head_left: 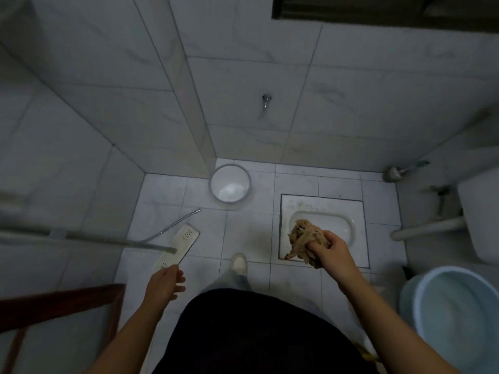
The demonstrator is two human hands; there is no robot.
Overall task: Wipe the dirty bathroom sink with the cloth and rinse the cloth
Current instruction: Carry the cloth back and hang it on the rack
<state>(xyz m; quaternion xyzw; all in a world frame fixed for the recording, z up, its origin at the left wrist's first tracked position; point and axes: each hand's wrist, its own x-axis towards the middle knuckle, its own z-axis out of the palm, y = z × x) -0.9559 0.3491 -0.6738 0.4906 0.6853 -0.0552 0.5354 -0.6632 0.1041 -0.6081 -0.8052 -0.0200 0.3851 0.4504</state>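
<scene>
Right hand [333, 248]: I see it clamped on bunched cloth [303, 237].
Left hand [166, 283]: loosely apart, empty.
Risk: cloth dripping, slippery floor [248, 230].

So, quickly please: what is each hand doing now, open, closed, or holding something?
Left hand: loosely curled and empty, touching nothing.
Right hand: closed on the crumpled brown cloth.
</scene>
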